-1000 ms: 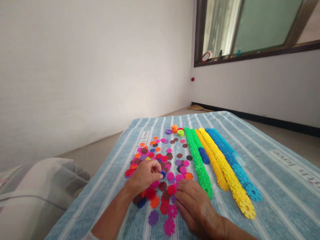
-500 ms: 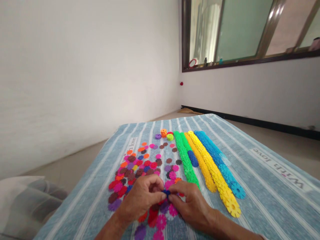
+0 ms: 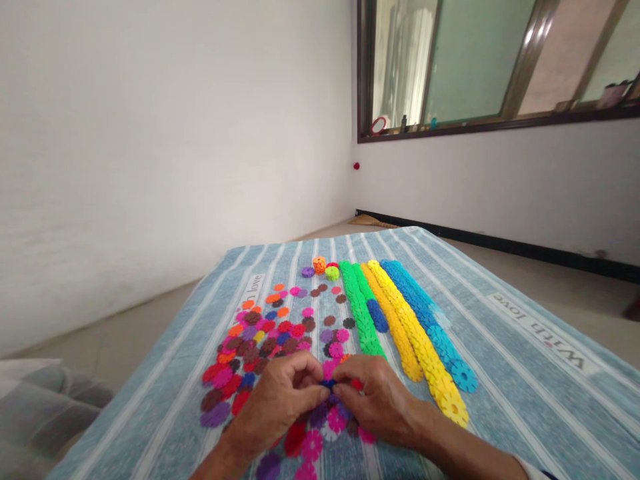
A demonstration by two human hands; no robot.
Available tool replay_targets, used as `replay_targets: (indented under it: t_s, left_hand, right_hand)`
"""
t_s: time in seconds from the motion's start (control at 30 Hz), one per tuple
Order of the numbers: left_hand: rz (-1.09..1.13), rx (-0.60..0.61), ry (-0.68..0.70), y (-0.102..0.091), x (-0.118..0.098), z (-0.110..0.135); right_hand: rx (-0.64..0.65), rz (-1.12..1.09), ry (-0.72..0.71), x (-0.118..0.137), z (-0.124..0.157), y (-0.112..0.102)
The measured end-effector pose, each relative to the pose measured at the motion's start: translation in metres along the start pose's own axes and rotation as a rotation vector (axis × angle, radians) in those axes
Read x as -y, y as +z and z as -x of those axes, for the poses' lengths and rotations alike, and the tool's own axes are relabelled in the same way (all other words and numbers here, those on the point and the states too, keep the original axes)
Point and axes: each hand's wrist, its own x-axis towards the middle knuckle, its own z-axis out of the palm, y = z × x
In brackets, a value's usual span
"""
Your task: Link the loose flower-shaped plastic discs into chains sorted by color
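Note:
Between my fingertips I pinch dark blue plastic snowflake discs, notched round the rim; how many is hidden. My left hand grips them from the left with thumb and forefinger. From the right, my right hand does the same, its thumb and forefinger close to the left ones. Below and around my hands lie loose discs in pink, red, purple and white, such as a pink disc. A short stack of dark blue discs rests between the green row and the yellow rows.
Mixed loose discs spread over the left of the striped cloth. Long rows of interlocked discs, yellow and blue, lie to the right. Small orange stacks stand at the far side. A white wall rises behind.
The view has shifted slightly, so the cloth and discs appear a little further left. Both hands stay together, still pinching the dark blue discs.

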Motion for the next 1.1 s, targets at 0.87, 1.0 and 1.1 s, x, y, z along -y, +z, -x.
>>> replay_targets:
  t_s: [0.87, 1.0, 1.1]
  left_hand:
    - [-0.191, -0.178, 0.051, -0.013, 0.01, -0.008]
    - [-0.206, -0.172, 0.042, -0.012, 0.014, -0.01]
    - [-0.218, -0.167, 0.044, -0.013, 0.017, -0.012]
  right_hand:
    - [0.045, 0.674, 0.186, -0.094, -0.013, -0.065]
    - [0.036, 0.69, 0.195, -0.097, -0.013, -0.062]
    - [0.029, 0.702, 0.196, -0.099, -0.013, -0.06]
